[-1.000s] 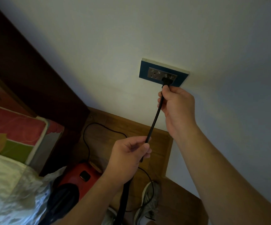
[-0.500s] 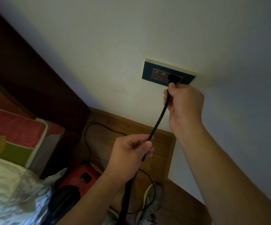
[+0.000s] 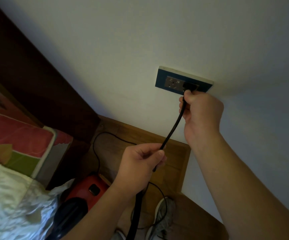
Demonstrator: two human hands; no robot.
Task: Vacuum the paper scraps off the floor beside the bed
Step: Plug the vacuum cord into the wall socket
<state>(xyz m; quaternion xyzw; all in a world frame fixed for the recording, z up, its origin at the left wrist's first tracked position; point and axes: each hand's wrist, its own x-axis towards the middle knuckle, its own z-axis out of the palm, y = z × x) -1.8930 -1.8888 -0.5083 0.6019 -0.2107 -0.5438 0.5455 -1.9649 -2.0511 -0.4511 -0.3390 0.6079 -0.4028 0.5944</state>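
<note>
Head view looks down a pale wall to a blue socket plate (image 3: 164, 78), where a black plug (image 3: 190, 86) sits at the right-hand outlet; whether it is fully seated I cannot tell. The right hand (image 3: 202, 116) has its fingers curled round the cord (image 3: 173, 129) just below the plug. The left hand (image 3: 140, 163), nearer and lower, pinches the same cord between thumb and curled fingers, so it runs taut between the two hands. The red vacuum cleaner (image 3: 88, 189) stands on the wooden floor (image 3: 174, 163) at the near left, just beside the bed (image 3: 19, 144), with slack cord looping past it and over a shoe (image 3: 162, 217). No paper scraps can be made out. The cord looks light and limp, so pushing is best done on the rigid plug body, not the cable. The cleaner's hard plastic shell likely has some weight and wants lifting by its handle, not dragging by the cord.
</note>
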